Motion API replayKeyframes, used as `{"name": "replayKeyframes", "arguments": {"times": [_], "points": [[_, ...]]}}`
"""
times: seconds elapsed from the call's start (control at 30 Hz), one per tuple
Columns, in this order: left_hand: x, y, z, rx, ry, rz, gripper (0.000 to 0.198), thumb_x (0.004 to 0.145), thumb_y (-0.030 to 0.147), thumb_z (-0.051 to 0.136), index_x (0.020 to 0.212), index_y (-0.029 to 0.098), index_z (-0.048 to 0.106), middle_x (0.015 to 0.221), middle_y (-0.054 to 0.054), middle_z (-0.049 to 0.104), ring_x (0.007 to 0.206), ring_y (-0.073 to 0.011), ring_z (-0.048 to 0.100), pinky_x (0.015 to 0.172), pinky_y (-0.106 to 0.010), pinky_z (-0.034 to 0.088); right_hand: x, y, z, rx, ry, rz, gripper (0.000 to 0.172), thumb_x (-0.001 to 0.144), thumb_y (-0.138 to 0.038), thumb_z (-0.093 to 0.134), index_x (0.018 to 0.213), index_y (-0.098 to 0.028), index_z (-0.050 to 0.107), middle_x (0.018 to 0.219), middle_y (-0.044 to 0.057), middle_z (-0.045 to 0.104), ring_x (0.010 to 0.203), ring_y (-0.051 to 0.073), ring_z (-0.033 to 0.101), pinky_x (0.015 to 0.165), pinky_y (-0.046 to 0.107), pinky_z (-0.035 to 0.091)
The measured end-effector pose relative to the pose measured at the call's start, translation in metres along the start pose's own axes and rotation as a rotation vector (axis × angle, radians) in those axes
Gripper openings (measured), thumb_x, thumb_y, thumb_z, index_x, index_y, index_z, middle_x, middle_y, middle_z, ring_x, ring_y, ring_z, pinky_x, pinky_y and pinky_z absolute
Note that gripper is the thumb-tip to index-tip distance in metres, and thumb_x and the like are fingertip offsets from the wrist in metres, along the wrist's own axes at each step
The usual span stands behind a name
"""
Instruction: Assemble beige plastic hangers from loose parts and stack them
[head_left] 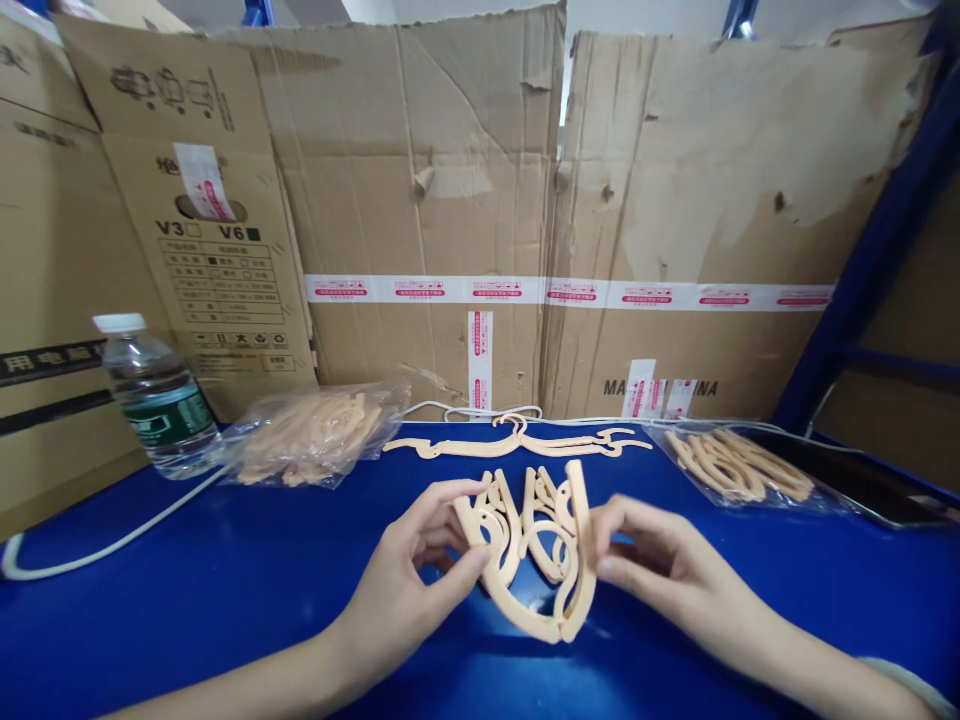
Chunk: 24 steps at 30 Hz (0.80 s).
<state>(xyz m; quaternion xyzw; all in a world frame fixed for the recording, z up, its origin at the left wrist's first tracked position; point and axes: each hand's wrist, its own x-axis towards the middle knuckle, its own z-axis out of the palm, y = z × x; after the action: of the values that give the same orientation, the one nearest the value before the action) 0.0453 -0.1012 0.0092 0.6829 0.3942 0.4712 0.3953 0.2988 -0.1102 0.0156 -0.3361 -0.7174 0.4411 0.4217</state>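
A beige folding clothes hanger (pixel 519 612), partly folded into a V with its joint toward me, is held up between my hands. My left hand (pixel 405 565) pinches its left arm between thumb and fingers. At the right arm, the thumb and fingers of my right hand (pixel 664 550) close on the outer edge. Just behind it, folded hangers (pixel 511 510) of the same kind lie on the blue table (pixel 285 610), partly covered by the held one. Farther back lies an unfolded hanger (pixel 480 448) with its hook toward the cardboard.
Bagged hangers lie at the left (pixel 307 440) and the right (pixel 739 468). A water bottle (pixel 161 405) stands far left beside a white cable (pixel 112 560). A dark flat device (pixel 847 480) sits at the right. Cardboard sheets (pixel 420 220) wall off the back.
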Motion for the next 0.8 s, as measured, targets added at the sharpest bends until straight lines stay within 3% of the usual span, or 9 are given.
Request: {"name": "replayKeyframes", "arguments": {"times": [0.1,0.17,0.37,0.43,0.57,0.7,0.8], "points": [[-0.001,0.001,0.001,-0.077,-0.002,-0.045,0.048,0.079,0.028,0.069,0.122,0.027,0.048,0.076,0.002,0.067,0.065,-0.0161,0.068,0.057,-0.024,0.054,-0.006,-0.002,0.003,-0.160,-0.135,0.008,0.019,0.092,-0.036,0.060,0.104,-0.025,0.071,0.111,0.007,0.069,0.101,0.021,0.065,0.090,0.035,0.054],[-0.001,0.000,0.000,-0.134,0.015,-0.068,0.050,0.076,0.029,0.072,0.118,0.026,0.046,0.074,0.003,0.068,0.064,-0.0165,0.069,0.058,-0.024,0.055,-0.010,-0.001,0.003,-0.176,-0.161,0.010,0.027,0.093,-0.033,0.060,0.119,-0.032,0.068,0.128,0.006,0.063,0.112,0.023,0.062,0.094,0.036,0.053],[-0.003,0.000,-0.001,-0.055,0.021,0.023,0.016,0.076,0.024,0.074,0.078,0.021,0.059,0.080,-0.001,0.073,0.075,-0.0181,0.072,0.068,-0.025,0.059,-0.012,0.003,0.005,-0.039,-0.208,0.056,0.040,0.093,-0.024,0.058,0.131,-0.038,0.059,0.145,0.005,0.049,0.105,0.020,0.066,0.094,0.037,0.055],[-0.005,-0.001,0.000,-0.037,-0.050,0.070,0.007,0.078,0.022,0.072,0.082,0.021,0.066,0.092,-0.003,0.073,0.084,-0.0199,0.072,0.078,-0.029,0.060,-0.012,0.003,0.006,-0.003,-0.216,0.055,0.042,0.092,-0.023,0.058,0.131,-0.038,0.058,0.146,0.005,0.047,0.105,0.020,0.067,0.094,0.038,0.055],[-0.007,-0.005,0.003,-0.095,-0.194,0.074,0.021,0.084,0.019,0.068,0.104,0.025,0.070,0.118,-0.005,0.067,0.098,-0.0236,0.071,0.085,-0.034,0.060,-0.012,0.000,0.006,0.048,-0.230,0.036,0.043,0.092,-0.021,0.059,0.131,-0.039,0.058,0.148,0.004,0.045,0.112,0.023,0.065,0.096,0.041,0.054],[-0.006,-0.007,0.003,-0.156,-0.199,0.034,0.025,0.087,0.021,0.066,0.111,0.027,0.068,0.126,-0.005,0.063,0.104,-0.0242,0.069,0.090,-0.035,0.059,-0.013,0.002,0.003,0.018,-0.182,0.034,0.043,0.093,-0.022,0.058,0.132,-0.040,0.057,0.151,0.002,0.042,0.121,0.025,0.059,0.097,0.042,0.054],[-0.009,-0.008,0.003,-0.155,-0.235,0.028,0.029,0.088,0.019,0.064,0.115,0.029,0.066,0.128,-0.003,0.063,0.107,-0.0228,0.068,0.095,-0.034,0.056,-0.015,0.002,0.000,-0.109,-0.157,0.040,0.040,0.095,-0.023,0.055,0.130,-0.040,0.058,0.147,0.001,0.048,0.127,0.025,0.054,0.102,0.043,0.050]]}}
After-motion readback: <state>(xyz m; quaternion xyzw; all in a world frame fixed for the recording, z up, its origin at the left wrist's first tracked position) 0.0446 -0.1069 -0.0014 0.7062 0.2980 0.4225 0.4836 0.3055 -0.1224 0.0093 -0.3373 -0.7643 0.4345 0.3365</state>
